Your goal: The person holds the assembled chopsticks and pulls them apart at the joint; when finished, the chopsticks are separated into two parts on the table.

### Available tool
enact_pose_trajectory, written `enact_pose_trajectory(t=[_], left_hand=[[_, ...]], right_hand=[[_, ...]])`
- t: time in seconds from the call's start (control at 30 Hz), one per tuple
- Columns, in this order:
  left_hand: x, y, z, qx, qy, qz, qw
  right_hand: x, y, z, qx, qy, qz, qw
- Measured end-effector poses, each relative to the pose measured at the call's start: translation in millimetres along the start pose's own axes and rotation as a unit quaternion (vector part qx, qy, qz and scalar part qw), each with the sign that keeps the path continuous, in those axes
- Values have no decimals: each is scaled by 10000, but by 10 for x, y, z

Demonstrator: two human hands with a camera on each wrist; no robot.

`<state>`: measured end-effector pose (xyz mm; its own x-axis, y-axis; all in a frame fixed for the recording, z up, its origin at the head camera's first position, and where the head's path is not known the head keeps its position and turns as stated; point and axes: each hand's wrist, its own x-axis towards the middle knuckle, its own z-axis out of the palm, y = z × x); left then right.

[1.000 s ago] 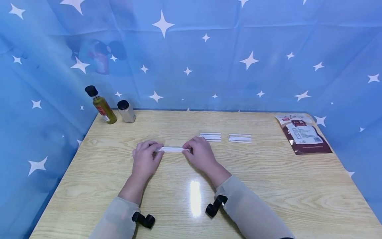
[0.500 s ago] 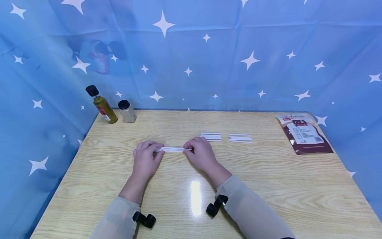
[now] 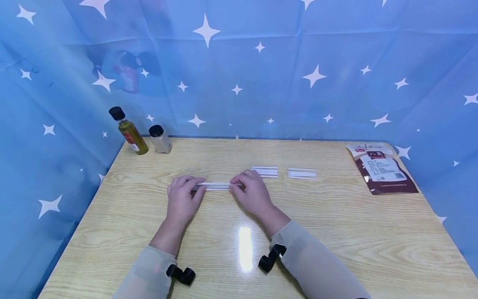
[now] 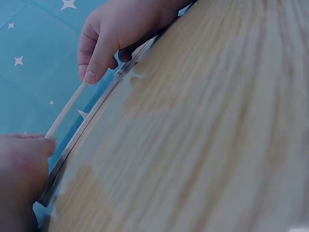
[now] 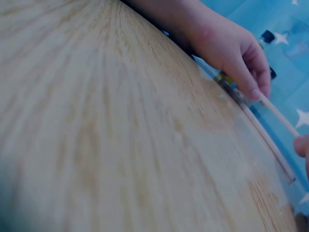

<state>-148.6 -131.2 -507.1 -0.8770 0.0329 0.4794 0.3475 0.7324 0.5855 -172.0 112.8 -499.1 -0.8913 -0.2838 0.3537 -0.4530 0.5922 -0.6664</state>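
Observation:
A thin white stick (image 3: 216, 183) stretches between my two hands in the head view. At its left end my left hand (image 3: 184, 197) pinches it between thumb and fingers; my right hand (image 3: 252, 193) pinches the right end. In the left wrist view the held stick (image 4: 67, 110) is raised over the tabletop. Under and just nearer than it lie more white sticks (image 3: 218, 189) on the table, their ends partly hidden by my hands. To the right, behind my right hand, are one row of white sticks (image 3: 266, 171) and another similar row (image 3: 301, 173).
At the table's back left stand an oil bottle (image 3: 133, 138) with a black cap and a small black-lidded jar (image 3: 161, 142). A maroon and white pouch (image 3: 384, 170) lies at the back right. A blue star-printed curtain (image 3: 261, 95) rises behind the wooden table (image 3: 354, 232).
The stick between my hands has shifted to the far side, and a gap now shows between it and the nearer sticks. Both hands stay almost in place.

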Motion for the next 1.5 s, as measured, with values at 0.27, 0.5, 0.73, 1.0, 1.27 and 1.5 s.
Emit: enact_pose_trajectory(t=[0.27, 0.5, 0.73, 1.0, 1.27, 1.5], left_hand=[[-11, -20, 15, 131, 271, 343, 9990], [19, 7, 7, 365, 141, 298, 9988], [6, 60, 18, 443, 163, 411, 9980], [21, 115, 81, 467, 330, 756, 9955], [25, 239, 216, 363, 277, 1051, 9934], [21, 437, 387, 375, -4, 1135, 9928]], right_hand=[[-43, 28, 39, -13, 345, -444, 9984], [-33, 34, 18, -81, 404, -551, 9976], [-48, 60, -43, -468, 504, -939, 9932], [-81, 131, -118, -739, 707, -1059, 9891], [-186, 234, -305, -728, 812, -1244, 9862], [-324, 384, -532, -760, 852, -1250, 9856]])
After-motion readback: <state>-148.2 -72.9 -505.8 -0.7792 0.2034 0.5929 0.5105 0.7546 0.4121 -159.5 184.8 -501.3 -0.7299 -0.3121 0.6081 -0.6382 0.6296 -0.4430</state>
